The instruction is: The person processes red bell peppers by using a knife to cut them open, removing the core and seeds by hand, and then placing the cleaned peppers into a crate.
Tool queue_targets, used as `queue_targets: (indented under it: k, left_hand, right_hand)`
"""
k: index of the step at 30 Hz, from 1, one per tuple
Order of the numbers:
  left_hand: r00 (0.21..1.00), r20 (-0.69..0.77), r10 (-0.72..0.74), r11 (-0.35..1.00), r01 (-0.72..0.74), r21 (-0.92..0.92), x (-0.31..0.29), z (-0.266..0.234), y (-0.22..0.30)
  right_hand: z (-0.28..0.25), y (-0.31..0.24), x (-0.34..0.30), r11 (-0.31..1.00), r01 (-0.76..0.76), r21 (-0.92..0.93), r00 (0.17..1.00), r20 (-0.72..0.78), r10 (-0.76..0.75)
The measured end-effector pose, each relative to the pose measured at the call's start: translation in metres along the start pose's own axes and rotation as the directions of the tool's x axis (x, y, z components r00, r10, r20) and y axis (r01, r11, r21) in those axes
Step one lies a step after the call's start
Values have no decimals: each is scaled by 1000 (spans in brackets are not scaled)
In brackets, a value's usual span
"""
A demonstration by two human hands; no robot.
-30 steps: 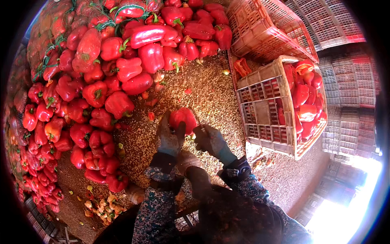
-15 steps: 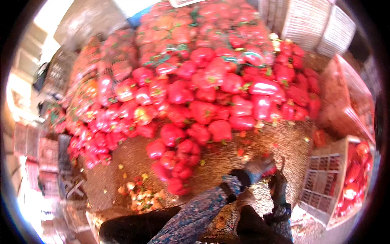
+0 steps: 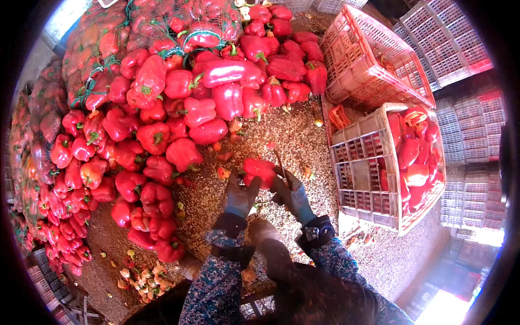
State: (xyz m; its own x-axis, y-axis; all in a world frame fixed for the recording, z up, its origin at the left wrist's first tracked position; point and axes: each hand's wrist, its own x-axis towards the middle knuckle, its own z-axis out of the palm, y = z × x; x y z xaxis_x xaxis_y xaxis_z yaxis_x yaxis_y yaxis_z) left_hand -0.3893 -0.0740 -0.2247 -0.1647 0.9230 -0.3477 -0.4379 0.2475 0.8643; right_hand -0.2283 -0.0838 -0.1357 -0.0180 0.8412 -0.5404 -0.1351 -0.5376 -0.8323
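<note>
Over the seed-strewn floor, my left hand (image 3: 239, 195) is closed on a red bell pepper (image 3: 259, 171), gloved fingers at its left and lower side. My right hand (image 3: 292, 196), also gloved, is closed against the pepper's right side. A thin knife (image 3: 280, 161) sticks up from the right fingers, its narrow blade pointing away from me; the handle is hidden. To the left spreads a large heap of red bell peppers (image 3: 157, 138).
Filled mesh sacks (image 3: 179, 24) back the heap. At right stand a tilted red plastic crate (image 3: 346, 59) and a pale crate (image 3: 365, 179) of red peppers, with stacked crates (image 3: 466, 141) beyond. Cut stem ends (image 3: 149, 281) lie piled at lower left.
The view has swung to the right, so the heap sits farther left and the crates nearer the middle. Both hands now hold the red pepper up between them, clearly seen.
</note>
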Motion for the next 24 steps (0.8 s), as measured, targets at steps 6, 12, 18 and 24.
queue_targets:
  k: [6, 12, 18, 24]
  left_hand:
    - [992, 122, 17, 953, -53, 299, 1, 0, 23]
    - [983, 176, 48, 983, -78, 164, 11, 4, 22]
    - [972, 229, 54, 926, -135, 354, 18, -3, 17]
    - [934, 276, 227, 770, -346, 536, 13, 4, 38]
  right_hand:
    - [-7, -23, -18, 908, 93, -408, 990, 131, -43]
    - [-2, -63, -14, 477, 372, -796, 926, 280, -255]
    - [-13, -65, 8, 683, 122, -720, 963, 251, 92]
    - [-15, -72, 21, 729, 65, -681, 936, 295, 192]
